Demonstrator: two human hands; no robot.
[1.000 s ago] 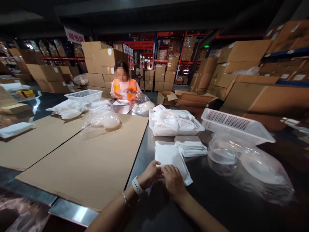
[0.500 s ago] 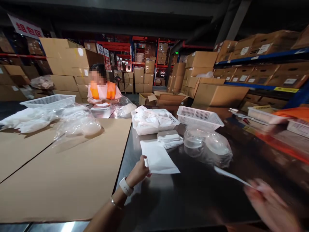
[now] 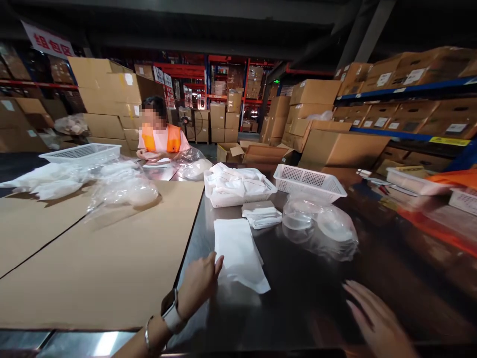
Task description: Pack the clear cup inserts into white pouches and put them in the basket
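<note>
My left hand, with a smartwatch on the wrist, pinches the left edge of a flat white paper-like sheet on the dark tabletop. The sheet's lower right corner curls up, and another white piece shows beneath its right edge. My right hand hovers over the table at the lower right, fingers stretched out and nothing in them. Beyond the sheet lies a small stack of folded white pieces. A clear plastic bag with round translucent bowl-like items sits to its right.
A white basket full of white packets and another white basket stand behind. Large cardboard sheets cover the left, with bagged items on them. Across the table sits a person in an orange vest.
My right hand no longer holds the thin white piece and has moved left. The white sheet under my left hand has slid toward me, exposing a piece beneath.
</note>
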